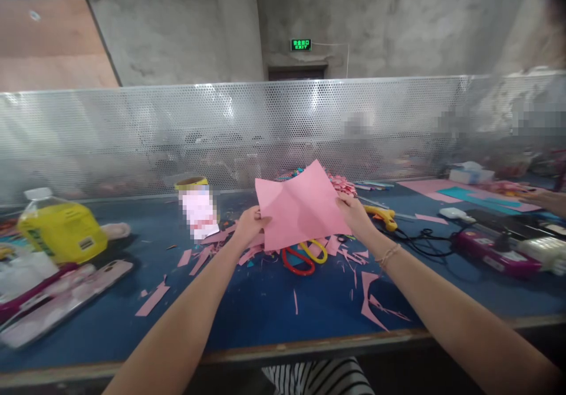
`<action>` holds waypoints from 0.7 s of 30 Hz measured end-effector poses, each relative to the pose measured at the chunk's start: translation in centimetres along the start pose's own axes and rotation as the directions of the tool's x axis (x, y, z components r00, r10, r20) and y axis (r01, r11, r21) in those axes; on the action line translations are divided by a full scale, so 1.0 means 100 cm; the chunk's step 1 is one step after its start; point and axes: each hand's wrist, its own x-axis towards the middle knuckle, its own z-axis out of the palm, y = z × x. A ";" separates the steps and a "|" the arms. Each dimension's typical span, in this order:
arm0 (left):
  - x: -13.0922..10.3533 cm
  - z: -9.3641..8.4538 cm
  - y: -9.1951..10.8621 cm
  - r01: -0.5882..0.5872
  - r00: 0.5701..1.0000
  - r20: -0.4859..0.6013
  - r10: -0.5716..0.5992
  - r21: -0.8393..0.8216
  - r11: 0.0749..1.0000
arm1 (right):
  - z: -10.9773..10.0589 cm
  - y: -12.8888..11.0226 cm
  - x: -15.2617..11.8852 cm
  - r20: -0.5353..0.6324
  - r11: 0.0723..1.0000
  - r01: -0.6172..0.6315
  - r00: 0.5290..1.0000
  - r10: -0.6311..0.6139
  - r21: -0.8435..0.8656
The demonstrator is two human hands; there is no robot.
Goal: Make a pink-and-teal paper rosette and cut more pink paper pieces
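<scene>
A pink sheet of paper [303, 209] is held up above the blue table, its top edge curving down in the middle. My left hand [252, 223] pinches its left edge, and my right hand [352, 209] pinches the right edge. Just below the sheet lie scissors with one red handle loop [298, 262] and one yellow loop [315, 252]; the paper hides their blades. Pink paper scraps [203, 259] are strewn around them. Behind the sheet, a heap of pink cut pieces [342, 184] is partly covered.
A yellow glue gun [382, 217] lies right of my right hand, near a purple power strip [495, 253]. At left are a bottle of yellow liquid [62, 230] and a phone [71, 303]. A yellow-rimmed roll [191, 183] stands behind. Another person's hand [546, 200] reaches in at far right. A perforated metal screen [150, 141] borders the table.
</scene>
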 end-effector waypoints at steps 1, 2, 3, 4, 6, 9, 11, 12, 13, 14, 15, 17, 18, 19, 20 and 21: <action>-0.001 0.003 0.002 -0.010 1.000 -0.013 0.011 0.062 0.998 | 0.007 -0.006 -0.005 0.020 0.997 -0.001 1.000 0.000 0.076; -0.003 0.006 0.004 -0.018 0.999 -0.030 0.023 0.133 0.991 | 0.014 -0.013 -0.011 0.032 0.988 -0.011 0.999 0.006 0.157; -0.004 0.009 0.005 -0.029 0.998 -0.050 0.040 0.203 0.979 | 0.021 -0.019 -0.017 0.051 0.978 -0.024 0.999 0.013 0.209; -0.005 0.010 0.006 -0.045 0.995 -0.071 0.067 0.269 0.962 | 0.026 -0.025 -0.023 0.071 0.974 -0.040 0.997 0.025 0.222; -0.007 0.012 0.007 -0.088 0.986 -0.101 0.134 0.364 0.927 | 0.035 -0.033 -0.033 0.089 0.980 -0.034 0.996 0.016 0.198; -0.006 0.014 0.005 -0.169 0.966 -0.116 0.229 0.386 0.907 | 0.042 -0.036 -0.042 0.092 0.990 0.082 0.991 -0.092 0.116; -0.006 0.017 0.005 -0.244 0.956 -0.090 0.280 0.290 0.925 | 0.044 -0.035 -0.045 0.098 0.983 0.170 0.979 -0.176 0.071; -0.007 0.019 0.006 -0.279 0.952 -0.066 0.299 0.214 0.936 | 0.045 -0.034 -0.045 0.102 0.978 0.200 0.973 -0.205 0.050; -0.009 0.021 0.008 -0.302 0.950 -0.037 0.309 0.131 0.944 | 0.045 -0.033 -0.045 0.106 0.975 0.219 0.969 -0.221 0.028; -0.011 0.025 0.011 -0.311 0.950 -0.007 0.312 0.047 0.949 | 0.045 -0.031 -0.044 0.113 0.973 0.229 0.967 -0.228 0.008; -0.013 0.028 0.013 -0.304 0.952 0.023 0.305 -0.029 0.952 | 0.045 -0.030 -0.043 0.122 0.972 0.233 0.966 -0.230 -0.010; -0.019 0.035 0.018 -0.253 0.961 0.071 0.266 -0.155 0.955 | 0.046 -0.029 -0.043 0.148 0.972 0.234 0.963 -0.226 -0.036; -0.022 0.038 0.020 -0.213 0.968 0.091 0.236 -0.209 0.955 | 0.046 -0.028 -0.043 0.165 0.972 0.232 0.961 -0.222 -0.042; -0.025 0.041 0.021 -0.168 0.973 0.113 0.203 -0.260 0.951 | 0.047 -0.028 -0.044 0.182 0.973 0.228 0.959 -0.216 -0.045; -0.027 0.044 0.022 -0.122 0.974 0.146 0.173 -0.305 0.944 | 0.049 -0.027 -0.045 0.200 0.973 0.225 0.957 -0.212 -0.045; -0.030 0.046 0.023 -0.083 0.970 0.188 0.155 -0.344 0.935 | 0.051 -0.027 -0.047 0.217 0.973 0.228 0.952 -0.214 -0.041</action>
